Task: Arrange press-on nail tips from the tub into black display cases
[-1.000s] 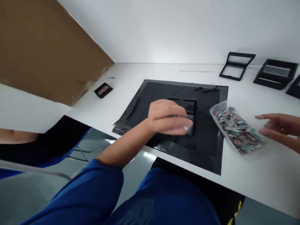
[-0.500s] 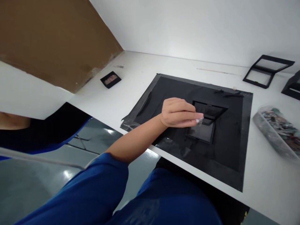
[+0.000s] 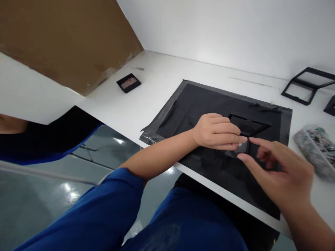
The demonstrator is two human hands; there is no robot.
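One pale piece (image 3: 240,144) seems mid-handling, pinched in our left grip (image 3: 218,132); our spread right grip (image 3: 285,169) likely needs a careful pinch.

We find the wall (image 3: 209,35) bright at one o'clock, the floor (image 3: 67,191) glaring at eight, the tub (image 3: 303,137) blurred at three.

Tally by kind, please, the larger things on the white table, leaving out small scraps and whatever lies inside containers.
Open black cases: 2
Small black box: 1
Black item, cut off by the picture's right edge: 1
Clear tub: 1
Black mat: 1
Total: 6
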